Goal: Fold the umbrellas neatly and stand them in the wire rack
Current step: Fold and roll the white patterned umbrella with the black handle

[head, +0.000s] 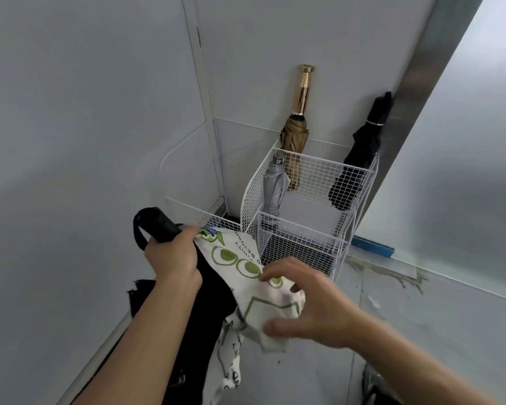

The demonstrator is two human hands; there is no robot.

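- Left hand (173,258) has a clenched grip on the black handle end of the white umbrella with green cartoon print (247,266), up where the canopy starts. The black wrist strap (139,229) loops out just past the knuckles.
- Right hand (313,305) is grasping the loose canopy lower down. Fingers are curled over the top of the cloth, thumb underneath, with the fabric bunched between them.
- That umbrella sits in the air between the two hands, tilted, handle end up and to the left. It's only partly gathered, and its black underside and some printed folds hang down below the hands.
- Just beyond the hands is the white wire mesh rack (304,176), standing on the floor in the corner against the wall.
- In its tall back compartment, a beige folded umbrella with a shiny gold handle (297,133) stands upright, and a grey folded umbrella (273,188) is tucked right beside it.
- A black folded umbrella (360,153) leans in the right corner of the same compartment.
- A blue strip (373,247) lies on the grey floor (421,317) to the right of the rack.
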